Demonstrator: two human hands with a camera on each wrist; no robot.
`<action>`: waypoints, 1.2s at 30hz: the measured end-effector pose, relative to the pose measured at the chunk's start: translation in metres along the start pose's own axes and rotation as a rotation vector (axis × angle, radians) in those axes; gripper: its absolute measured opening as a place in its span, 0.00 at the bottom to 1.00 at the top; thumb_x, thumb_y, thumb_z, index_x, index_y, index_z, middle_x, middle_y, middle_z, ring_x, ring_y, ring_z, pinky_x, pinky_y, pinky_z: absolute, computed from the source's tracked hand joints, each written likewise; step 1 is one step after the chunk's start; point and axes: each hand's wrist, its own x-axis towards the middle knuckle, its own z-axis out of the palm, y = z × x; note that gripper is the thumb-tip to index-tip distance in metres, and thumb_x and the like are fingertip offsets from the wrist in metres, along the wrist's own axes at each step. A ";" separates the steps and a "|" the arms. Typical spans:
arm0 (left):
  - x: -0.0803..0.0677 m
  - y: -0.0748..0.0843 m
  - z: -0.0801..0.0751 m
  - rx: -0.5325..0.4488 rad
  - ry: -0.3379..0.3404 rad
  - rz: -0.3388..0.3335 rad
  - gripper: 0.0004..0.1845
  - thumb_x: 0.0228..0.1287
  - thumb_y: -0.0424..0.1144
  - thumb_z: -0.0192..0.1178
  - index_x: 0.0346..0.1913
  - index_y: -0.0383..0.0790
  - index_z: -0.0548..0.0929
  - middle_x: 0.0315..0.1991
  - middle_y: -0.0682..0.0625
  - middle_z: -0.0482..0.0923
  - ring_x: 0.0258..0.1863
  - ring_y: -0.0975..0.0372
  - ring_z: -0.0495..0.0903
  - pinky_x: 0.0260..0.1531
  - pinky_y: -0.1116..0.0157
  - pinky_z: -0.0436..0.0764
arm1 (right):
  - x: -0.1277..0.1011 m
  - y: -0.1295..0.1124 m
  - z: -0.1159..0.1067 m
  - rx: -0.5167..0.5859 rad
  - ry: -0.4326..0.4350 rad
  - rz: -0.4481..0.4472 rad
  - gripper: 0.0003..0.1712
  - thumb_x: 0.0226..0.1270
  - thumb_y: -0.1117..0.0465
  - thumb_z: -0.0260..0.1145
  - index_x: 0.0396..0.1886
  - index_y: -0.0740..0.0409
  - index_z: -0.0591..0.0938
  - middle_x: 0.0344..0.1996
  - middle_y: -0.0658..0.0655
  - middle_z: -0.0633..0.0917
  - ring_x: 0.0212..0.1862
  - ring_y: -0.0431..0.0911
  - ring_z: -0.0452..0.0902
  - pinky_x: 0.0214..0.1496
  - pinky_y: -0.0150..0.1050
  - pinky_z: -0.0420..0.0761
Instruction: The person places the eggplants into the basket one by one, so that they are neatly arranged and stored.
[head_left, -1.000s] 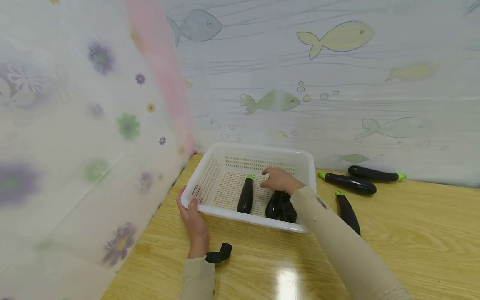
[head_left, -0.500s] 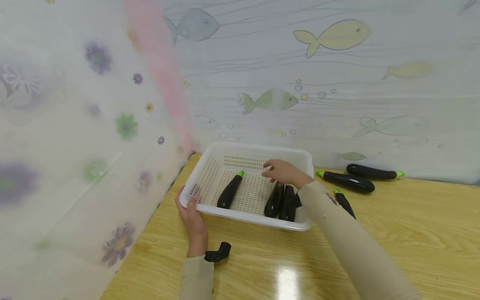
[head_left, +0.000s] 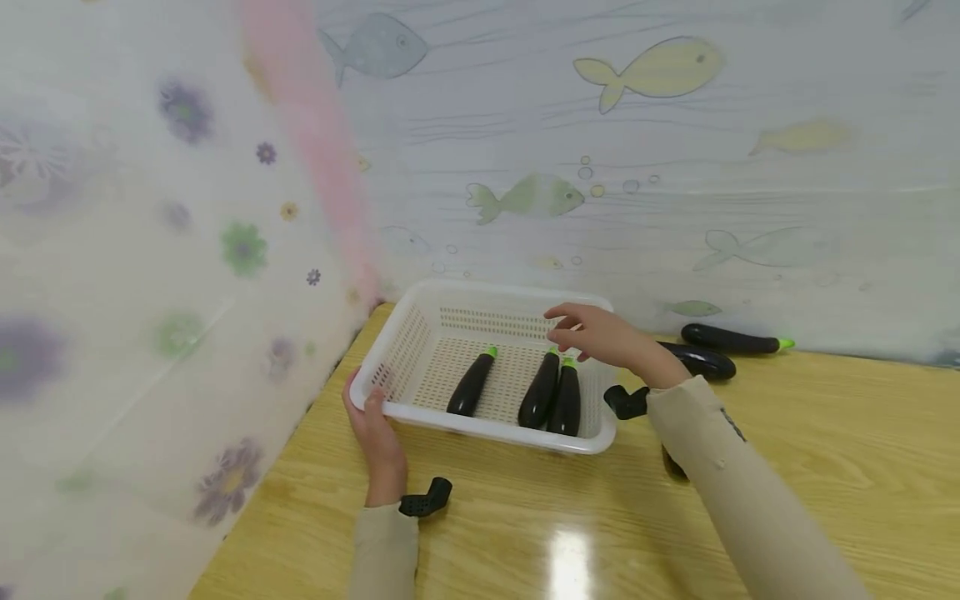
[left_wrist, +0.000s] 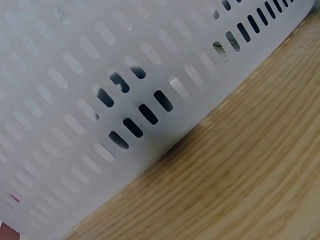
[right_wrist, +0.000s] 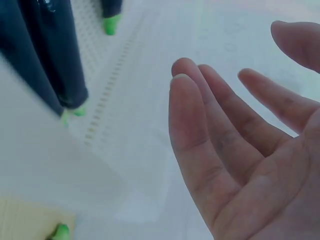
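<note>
A white slotted plastic basket [head_left: 450, 421] stands on the wooden table. My left hand [head_left: 381, 446] grips its near left corner, thumb over the rim. Inside lie three dark, green-stemmed eggplants: one eggplant [head_left: 472, 385] left of the middle, and a second eggplant [head_left: 538, 392] and a third eggplant [head_left: 567, 402] side by side at the right. Over the basket's right side hovers my right hand [head_left: 603, 335], holding nothing. In the right wrist view its fingers [right_wrist: 187, 112] are spread and loosely bent. The left wrist view shows the basket's slotted wall [left_wrist: 85, 135] close up, dark shapes behind some slots.
Right of the basket, an eggplant [head_left: 729, 338] lies against the patterned wall covering [head_left: 525, 133], with another eggplant [head_left: 701, 361] before it. A further eggplant [head_left: 673, 464] is mostly hidden by the right sleeve. The table [head_left: 495, 533] extends forward and right.
The left eggplant in the basket has shifted and tilted. My right hand has drawn up and right off the two right eggplants, uncovering them. My left hand keeps its grip on the corner.
</note>
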 end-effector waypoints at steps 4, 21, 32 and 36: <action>0.001 -0.001 -0.001 -0.017 0.018 -0.003 0.23 0.65 0.39 0.44 0.63 0.46 0.59 0.57 0.51 0.64 0.55 0.60 0.65 0.55 0.59 0.59 | -0.024 0.002 -0.004 0.026 0.047 -0.040 0.30 0.65 0.46 0.53 0.64 0.51 0.62 0.52 0.58 0.74 0.45 0.47 0.74 0.42 0.45 0.76; -0.011 0.014 0.012 -0.102 -0.065 0.011 0.23 0.68 0.37 0.38 0.65 0.46 0.56 0.62 0.47 0.58 0.61 0.55 0.58 0.60 0.56 0.52 | -0.139 0.035 0.011 0.137 0.325 -0.055 0.23 0.67 0.49 0.51 0.61 0.35 0.63 0.49 0.47 0.75 0.47 0.40 0.73 0.42 0.38 0.75; 0.000 -0.001 0.003 -0.083 -0.077 -0.044 0.22 0.67 0.47 0.43 0.62 0.45 0.63 0.60 0.48 0.64 0.60 0.60 0.62 0.59 0.64 0.56 | -0.135 0.072 0.009 0.294 0.398 -0.020 0.26 0.67 0.48 0.49 0.63 0.47 0.63 0.52 0.57 0.73 0.48 0.44 0.74 0.43 0.40 0.75; 0.001 -0.003 0.001 -0.082 -0.091 -0.062 0.23 0.66 0.49 0.45 0.61 0.46 0.64 0.59 0.48 0.65 0.59 0.59 0.63 0.59 0.63 0.56 | -0.136 0.090 0.004 0.309 0.430 0.049 0.27 0.66 0.45 0.48 0.63 0.47 0.62 0.52 0.57 0.73 0.48 0.44 0.74 0.44 0.42 0.75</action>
